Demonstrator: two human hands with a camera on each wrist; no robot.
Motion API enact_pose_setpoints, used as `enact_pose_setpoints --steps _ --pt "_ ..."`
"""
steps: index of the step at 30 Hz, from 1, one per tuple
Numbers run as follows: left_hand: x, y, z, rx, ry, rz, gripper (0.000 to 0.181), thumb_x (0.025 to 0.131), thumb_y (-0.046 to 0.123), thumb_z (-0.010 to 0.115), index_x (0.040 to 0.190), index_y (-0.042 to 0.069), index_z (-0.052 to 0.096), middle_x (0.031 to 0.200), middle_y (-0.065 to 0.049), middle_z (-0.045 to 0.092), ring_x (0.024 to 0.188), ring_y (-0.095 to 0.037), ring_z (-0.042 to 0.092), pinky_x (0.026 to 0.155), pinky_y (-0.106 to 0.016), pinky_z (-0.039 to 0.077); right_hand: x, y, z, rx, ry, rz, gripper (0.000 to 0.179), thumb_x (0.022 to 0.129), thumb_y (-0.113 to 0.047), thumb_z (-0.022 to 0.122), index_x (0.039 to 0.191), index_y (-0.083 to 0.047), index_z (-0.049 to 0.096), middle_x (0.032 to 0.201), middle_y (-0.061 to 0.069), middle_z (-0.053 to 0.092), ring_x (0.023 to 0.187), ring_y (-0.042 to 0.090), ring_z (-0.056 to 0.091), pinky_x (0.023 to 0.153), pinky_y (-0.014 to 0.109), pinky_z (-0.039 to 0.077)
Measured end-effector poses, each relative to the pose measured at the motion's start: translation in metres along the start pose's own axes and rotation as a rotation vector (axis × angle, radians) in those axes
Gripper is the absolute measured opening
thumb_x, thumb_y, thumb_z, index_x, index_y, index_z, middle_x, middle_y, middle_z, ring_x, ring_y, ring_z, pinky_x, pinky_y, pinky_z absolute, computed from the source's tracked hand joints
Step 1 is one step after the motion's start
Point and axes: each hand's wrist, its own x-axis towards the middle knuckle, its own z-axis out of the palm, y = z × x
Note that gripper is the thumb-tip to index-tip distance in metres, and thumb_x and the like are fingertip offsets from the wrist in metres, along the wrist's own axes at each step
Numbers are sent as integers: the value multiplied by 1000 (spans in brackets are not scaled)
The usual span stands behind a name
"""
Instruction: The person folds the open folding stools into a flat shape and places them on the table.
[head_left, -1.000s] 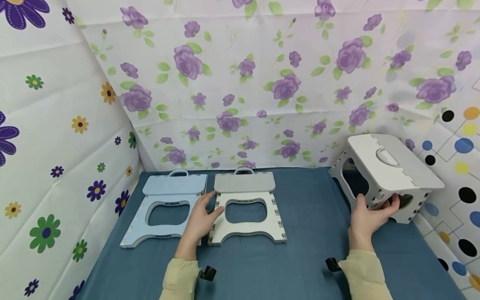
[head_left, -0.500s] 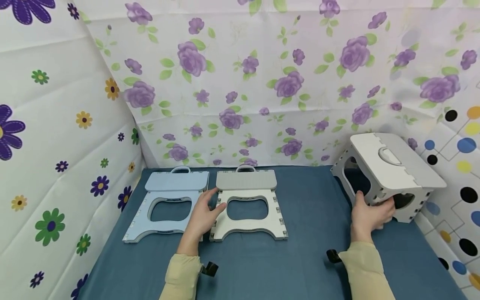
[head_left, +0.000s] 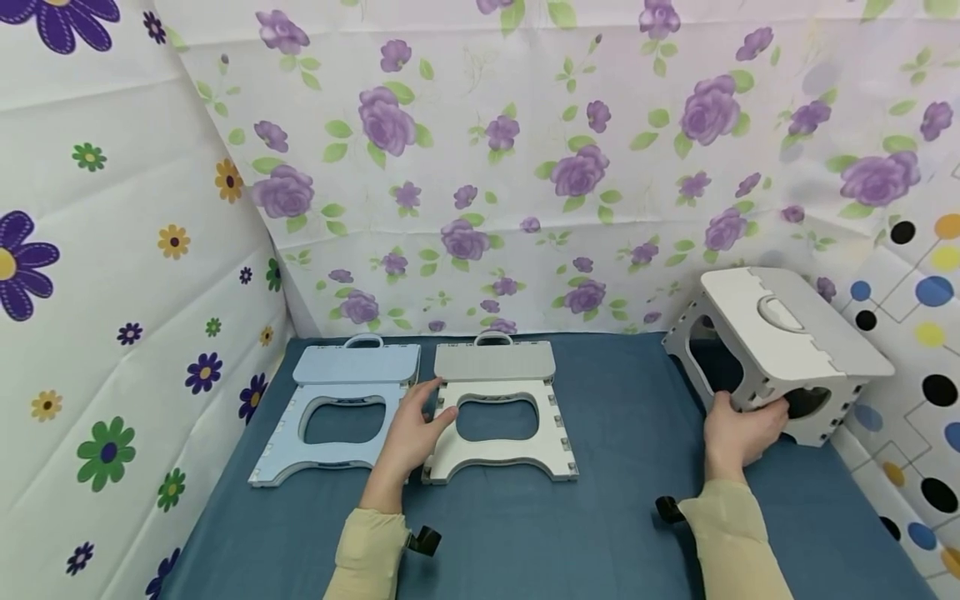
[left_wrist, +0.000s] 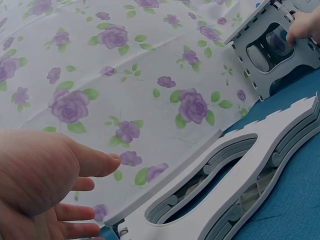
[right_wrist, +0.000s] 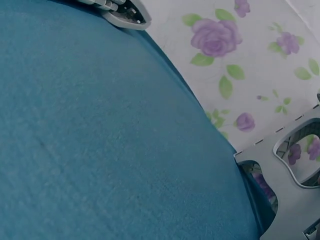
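An unfolded white and grey folding stool (head_left: 757,325) stands at the far right. My right hand (head_left: 742,433) grips its near corner below the seat, thumb on the side panel and fingers curled at the end opening. A folded white and grey stool (head_left: 495,363) lies flat in the middle. My left hand (head_left: 411,433) hovers over or touches its left edge, thumb and fingers spread, with nothing held. In the left wrist view those fingers (left_wrist: 75,212) look relaxed and apart from the stool. A folded light blue stool (head_left: 356,364) lies just left of it. The right wrist view hides the right hand.
A blue cloth (head_left: 615,492) covers the table. A flowered curtain (head_left: 465,167) hangs along the back edge. A daisy-print sheet (head_left: 142,333) closes the left side and a dotted sheet (head_left: 930,350) the right. Blue cloth shows between the middle stool and the standing one.
The right fingers, earlier spread at the stool's end opening, have closed in around its near corner. The left hand stays by the middle stool. The whole view has shifted slightly.
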Motion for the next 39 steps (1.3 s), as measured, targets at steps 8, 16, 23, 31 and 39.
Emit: enact_pose_setpoints --steps 8,16,23,31,39 --pt "1 0 2 6 -6 3 62 107 21 71 162 4 46 167 -25 36 151 -47 38 115 -61 42 -3 3 -7 -14 -61 2 69 97 -21 65 161 -14 39 157 14 49 143 36 47 121 56 33" --pt "4 -1 1 -13 -6 0 63 107 22 70 162 6 46 167 -24 36 151 -46 38 115 -61 42 -1 9 -16 -33 -151 -51 72 96 -21 66 162 -14 36 156 18 49 141 39 49 118 55 36" --pt "1 0 3 -4 -17 0 61 107 23 70 161 5 47 167 -25 36 149 -47 40 113 -61 44 -1 13 -24 -60 -215 -77 75 97 -22 65 164 -15 33 156 22 48 139 42 48 114 60 37" --pt "1 1 6 -3 -25 -18 63 108 24 70 163 7 46 168 -22 36 148 -45 43 113 -59 45 1 12 -33 -82 -304 -66 81 100 -27 65 170 -24 24 163 21 41 142 42 45 111 62 37" --pt "1 2 11 -1 -27 -3 61 107 23 70 162 7 47 167 -20 39 147 -43 45 111 -60 46 4 14 -41 -117 -374 -80 80 100 -23 66 169 -20 26 161 21 43 140 40 45 108 61 39"
